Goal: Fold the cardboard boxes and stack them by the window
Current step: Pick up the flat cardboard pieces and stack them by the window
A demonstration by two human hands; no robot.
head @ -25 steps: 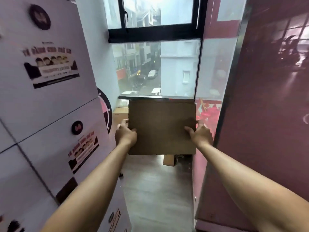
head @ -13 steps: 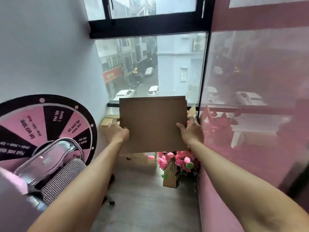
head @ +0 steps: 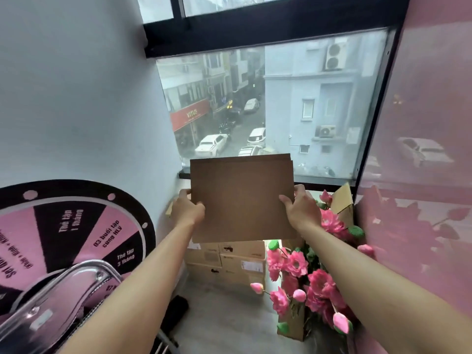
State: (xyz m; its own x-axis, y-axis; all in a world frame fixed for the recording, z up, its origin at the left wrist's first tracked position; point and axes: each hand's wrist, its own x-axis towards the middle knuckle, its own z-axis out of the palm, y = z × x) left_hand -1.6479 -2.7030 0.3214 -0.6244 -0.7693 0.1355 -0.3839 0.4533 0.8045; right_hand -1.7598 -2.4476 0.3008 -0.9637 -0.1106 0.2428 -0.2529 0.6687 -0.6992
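Note:
A flat folded brown cardboard box [head: 242, 198] is held up in front of me, level with the bottom of the window [head: 268, 103]. My left hand [head: 187, 209] grips its left edge, thumb on the near face. My right hand [head: 300, 209] grips the right edge the same way. Below and behind the box, a stack of cardboard boxes [head: 227, 261] stands on the floor against the wall under the window. Another cardboard piece [head: 343, 200] leans in the right corner by the sill.
Pink artificial flowers in a cardboard holder [head: 304, 282] stand on the floor at the right. A pink-and-black prize wheel [head: 76, 231] leans on the left wall, with a chair's chrome arm [head: 63, 284] in front. A pink glass partition [head: 421, 175] closes the right side.
I have moved closer to the window with the box in both hands. The stack of boxes under the sill and the flowers have come into fuller view below it.

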